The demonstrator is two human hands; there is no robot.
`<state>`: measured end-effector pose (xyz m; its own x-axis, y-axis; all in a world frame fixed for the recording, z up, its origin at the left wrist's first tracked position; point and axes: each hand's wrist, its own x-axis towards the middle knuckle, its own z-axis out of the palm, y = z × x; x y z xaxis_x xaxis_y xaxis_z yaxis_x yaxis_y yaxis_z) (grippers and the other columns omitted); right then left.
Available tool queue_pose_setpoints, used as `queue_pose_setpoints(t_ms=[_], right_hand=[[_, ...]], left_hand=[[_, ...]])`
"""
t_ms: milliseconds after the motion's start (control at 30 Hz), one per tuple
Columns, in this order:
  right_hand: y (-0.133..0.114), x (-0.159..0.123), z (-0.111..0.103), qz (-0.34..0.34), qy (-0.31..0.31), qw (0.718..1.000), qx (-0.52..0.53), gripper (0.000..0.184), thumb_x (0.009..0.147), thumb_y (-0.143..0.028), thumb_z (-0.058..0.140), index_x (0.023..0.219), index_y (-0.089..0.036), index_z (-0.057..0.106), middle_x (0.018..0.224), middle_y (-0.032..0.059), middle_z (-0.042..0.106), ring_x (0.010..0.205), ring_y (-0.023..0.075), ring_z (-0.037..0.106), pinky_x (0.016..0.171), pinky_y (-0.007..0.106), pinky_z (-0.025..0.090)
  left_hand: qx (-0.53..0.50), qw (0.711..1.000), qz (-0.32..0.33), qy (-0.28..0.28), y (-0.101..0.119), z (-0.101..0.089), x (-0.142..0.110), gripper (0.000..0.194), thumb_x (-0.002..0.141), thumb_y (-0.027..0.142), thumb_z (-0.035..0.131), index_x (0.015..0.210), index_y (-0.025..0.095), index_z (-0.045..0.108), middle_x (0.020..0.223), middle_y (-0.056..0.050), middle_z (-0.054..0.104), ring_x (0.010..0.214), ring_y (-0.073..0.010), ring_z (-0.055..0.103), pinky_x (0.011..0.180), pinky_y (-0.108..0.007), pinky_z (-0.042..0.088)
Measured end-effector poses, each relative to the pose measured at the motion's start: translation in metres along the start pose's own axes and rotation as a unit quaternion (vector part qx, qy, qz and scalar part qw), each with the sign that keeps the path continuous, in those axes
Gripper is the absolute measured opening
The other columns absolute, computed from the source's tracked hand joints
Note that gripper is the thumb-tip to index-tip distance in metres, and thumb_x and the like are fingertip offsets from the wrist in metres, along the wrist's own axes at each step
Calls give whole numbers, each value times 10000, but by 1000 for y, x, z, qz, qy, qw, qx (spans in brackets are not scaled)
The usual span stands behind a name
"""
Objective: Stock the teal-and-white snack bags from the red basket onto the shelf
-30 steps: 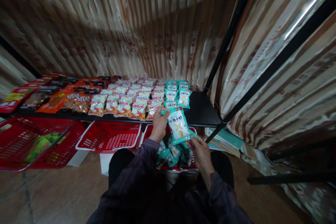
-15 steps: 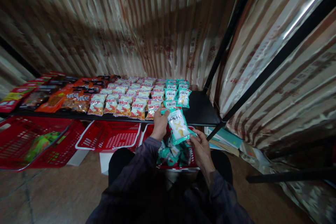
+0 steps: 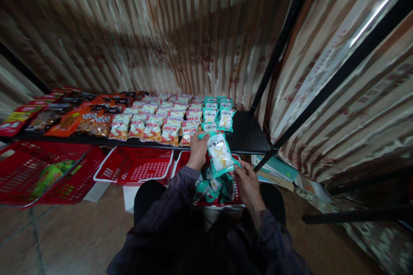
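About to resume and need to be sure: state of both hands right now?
Left hand: closed on the upper left corner of the teal-and-white packet.
Right hand: closed on the same packet's lower right corner.

Black shelf [image 3: 248, 132], with its load in side-by-side groups. From the left end: red-and-yellow packets [image 3: 17, 119]; dark packets with clear fronts [image 3: 48, 117]; orange-and-black packets [image 3: 97, 116], overlapping; white-and-orange snack bags [image 3: 170, 131] with striped edges, set in close rows, five across the front; and teal-and-white snack bags [image 3: 226, 118] in two columns, the left one reaching farther forward. The shelf's right end is bare black surface.
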<state>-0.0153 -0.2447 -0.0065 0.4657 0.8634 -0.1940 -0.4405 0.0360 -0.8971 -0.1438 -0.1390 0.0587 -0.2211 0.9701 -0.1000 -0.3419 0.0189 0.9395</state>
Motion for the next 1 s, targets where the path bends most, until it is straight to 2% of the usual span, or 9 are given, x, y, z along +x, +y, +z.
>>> queue_pose_setpoints(t_ms=[200,333,400,533,667,800,1000], right_hand=[[-9,-2,2,25,31,998,54,344,491,-297,843,762,-206,652,593,-70,638,476,61,538,457,156,445],[-15,-4,5,28,36,997,68,321,495,-279,839,754,-206,664,640,-59,662,495,61,542,460,154,448],[-16,-4,5,18,38,997,67,308,506,-286,836,749,-207,663,650,-59,662,499,61,537,460,158,442],[-18,-1,2,8,36,998,52,304,522,-287,826,769,-206,667,684,-59,667,510,59,532,466,165,427],[-20,1,1,-5,31,998,55,346,527,-312,832,817,-206,677,729,-52,680,510,51,528,468,165,425],[-21,0,2,-4,30,998,46,386,531,-334,851,846,-216,661,687,-54,672,550,81,581,498,180,469],[-27,-8,6,55,-22,997,43,386,476,-331,894,740,-182,656,735,-1,709,636,127,650,594,239,566]], left_hand=[[51,999,-9,-14,-1,-5,5,190,566,228,708,698,169,585,659,13,605,615,-127,547,604,-245,413],[46,999,3,-21,0,-7,5,189,573,236,720,700,167,599,661,13,611,618,-123,546,610,-240,417],[47,998,10,-46,4,-8,4,198,578,240,726,730,166,623,685,6,628,636,-127,556,632,-245,429],[66,990,0,-129,15,-12,2,228,573,245,755,771,156,686,735,-22,665,663,-132,568,663,-256,437],[77,982,-30,-170,20,-16,5,204,546,224,780,710,143,690,657,-19,650,615,-126,554,645,-262,431],[56,988,-39,-135,13,-17,11,181,519,161,762,664,155,655,586,9,620,569,-118,544,600,-247,417],[72,994,-54,-69,-9,-20,22,107,521,127,712,579,159,628,542,15,601,527,-108,518,570,-242,394]])
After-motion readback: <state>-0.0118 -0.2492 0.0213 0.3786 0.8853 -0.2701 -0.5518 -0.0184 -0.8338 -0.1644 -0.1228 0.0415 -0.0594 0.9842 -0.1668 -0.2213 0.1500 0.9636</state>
